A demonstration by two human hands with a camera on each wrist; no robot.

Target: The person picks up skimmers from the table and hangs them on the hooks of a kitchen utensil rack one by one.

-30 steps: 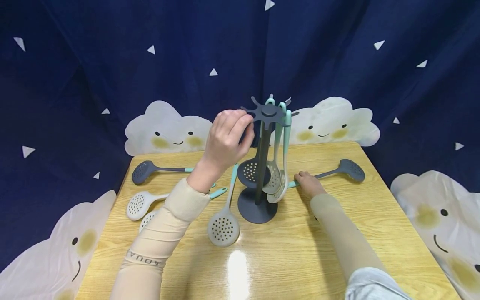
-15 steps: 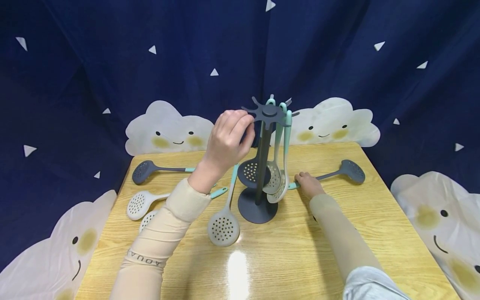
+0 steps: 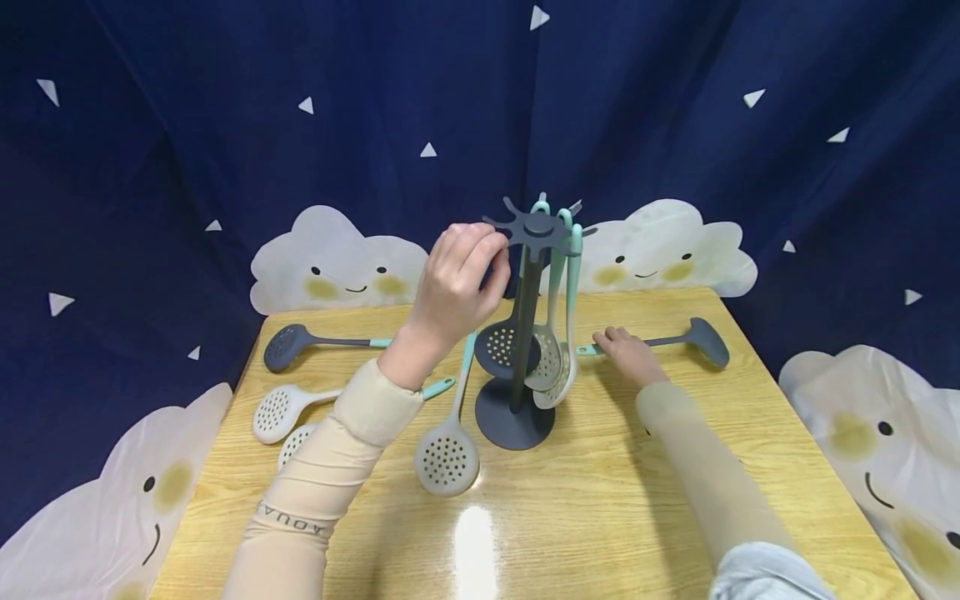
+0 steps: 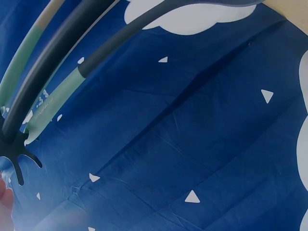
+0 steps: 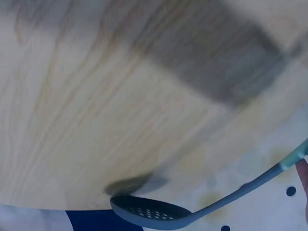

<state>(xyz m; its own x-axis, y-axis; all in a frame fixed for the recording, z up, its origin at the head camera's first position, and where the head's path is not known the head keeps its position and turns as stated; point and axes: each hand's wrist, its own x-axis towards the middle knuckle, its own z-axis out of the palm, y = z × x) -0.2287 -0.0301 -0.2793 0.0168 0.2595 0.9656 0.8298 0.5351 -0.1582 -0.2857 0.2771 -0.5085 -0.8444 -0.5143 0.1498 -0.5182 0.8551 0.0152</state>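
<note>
A dark grey utensil stand [image 3: 525, 325] with a round base and star-shaped top stands mid-table. My left hand [image 3: 459, 279] pinches the tip of one of its hooks, at the left side of the top. Hanging from other hooks are a dark perforated skimmer [image 3: 495, 346] and cream utensils with mint handles [image 3: 573, 271]. Right of the stand, my right hand [image 3: 632, 358] holds a dark perforated ladle [image 3: 707, 342] by its mint handle, fingers over it. In the right wrist view the ladle [image 5: 159, 214] is tilted, its shadow cast on the wood.
On the table's left side lie a dark perforated ladle [image 3: 285, 347], a white skimmer [image 3: 273, 414] and another white skimmer [image 3: 295, 446] partly hidden by the left sleeve. A large pale skimmer [image 3: 447, 458] lies beside the base. A blue curtain [image 3: 480, 100] hangs behind the table.
My right hand has shifted slightly right and away from me, turning the ladle so its bowl stands more on edge. My left hand stays at the hook.
</note>
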